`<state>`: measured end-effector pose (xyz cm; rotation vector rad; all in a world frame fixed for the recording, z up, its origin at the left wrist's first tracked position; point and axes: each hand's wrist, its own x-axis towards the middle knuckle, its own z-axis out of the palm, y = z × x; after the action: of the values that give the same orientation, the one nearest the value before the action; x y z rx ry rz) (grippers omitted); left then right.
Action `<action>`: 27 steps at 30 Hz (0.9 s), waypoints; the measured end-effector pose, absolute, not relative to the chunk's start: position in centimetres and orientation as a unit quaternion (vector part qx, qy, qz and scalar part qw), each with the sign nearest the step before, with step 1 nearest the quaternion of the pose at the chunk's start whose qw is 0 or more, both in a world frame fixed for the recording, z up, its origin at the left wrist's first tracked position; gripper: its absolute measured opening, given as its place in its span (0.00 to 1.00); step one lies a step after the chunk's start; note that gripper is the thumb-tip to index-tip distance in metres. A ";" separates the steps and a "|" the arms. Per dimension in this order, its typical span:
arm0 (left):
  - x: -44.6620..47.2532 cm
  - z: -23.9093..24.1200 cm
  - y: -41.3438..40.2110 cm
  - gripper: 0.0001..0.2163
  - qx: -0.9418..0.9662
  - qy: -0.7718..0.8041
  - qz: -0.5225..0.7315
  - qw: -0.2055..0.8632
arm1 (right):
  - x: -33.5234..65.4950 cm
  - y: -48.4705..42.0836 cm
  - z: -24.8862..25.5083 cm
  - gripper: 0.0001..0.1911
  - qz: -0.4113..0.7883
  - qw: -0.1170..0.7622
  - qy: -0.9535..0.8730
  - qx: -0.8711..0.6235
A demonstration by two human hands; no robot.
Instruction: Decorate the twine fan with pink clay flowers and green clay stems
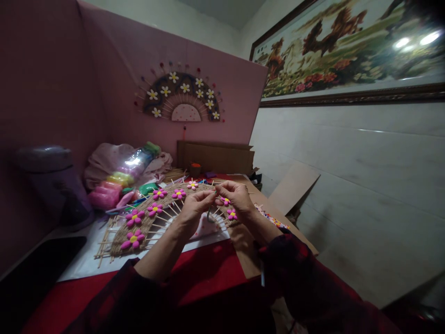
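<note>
My left hand (pixel 196 208) and my right hand (pixel 238 197) meet fingertip to fingertip, both closed in a pinch. Between them shows a speck of green, and a thin green strand (pixel 209 215) hangs in a curve below the fingers. Under the hands lies a half-round fan (pixel 144 220) of wound twine and thin sticks. Pink flowers (pixel 134 239) with yellow centres sit along its band, plus a paler flower (pixel 192 185) at the top. My hands cover part of the fan's right side and its white spotted centre (pixel 205 227).
A finished-looking fan (pixel 186 88) with white flowers hangs on the pink panel (pixel 114 69). Left stand a tumbler (pixel 55 185) and packs of coloured clay (pixel 107 192); a black flat object (pixel 45 255) lies nearer. Cardboard (pixel 215 155) is behind, with a tiled wall (pixel 365 176) right.
</note>
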<state>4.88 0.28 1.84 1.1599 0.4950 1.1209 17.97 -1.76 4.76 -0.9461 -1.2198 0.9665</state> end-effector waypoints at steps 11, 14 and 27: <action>4.4 1.5 1.0 0.16 0.515 0.234 0.500 0.656 | 17.5 -1.3 4.7 0.20 0.418 0.608 -0.534 -0.414; 4.5 1.9 1.4 0.14 0.521 0.235 0.507 0.645 | 17.4 -1.2 4.7 0.19 0.411 0.612 -0.537 -0.410; 5.0 5.1 4.5 0.16 0.556 0.221 0.428 0.677 | 18.7 1.0 5.8 0.18 0.384 0.674 -0.508 -0.374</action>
<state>5.01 4.49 5.12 1.2501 0.4975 0.9615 18.75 1.02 5.84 -0.8425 -1.1426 0.8637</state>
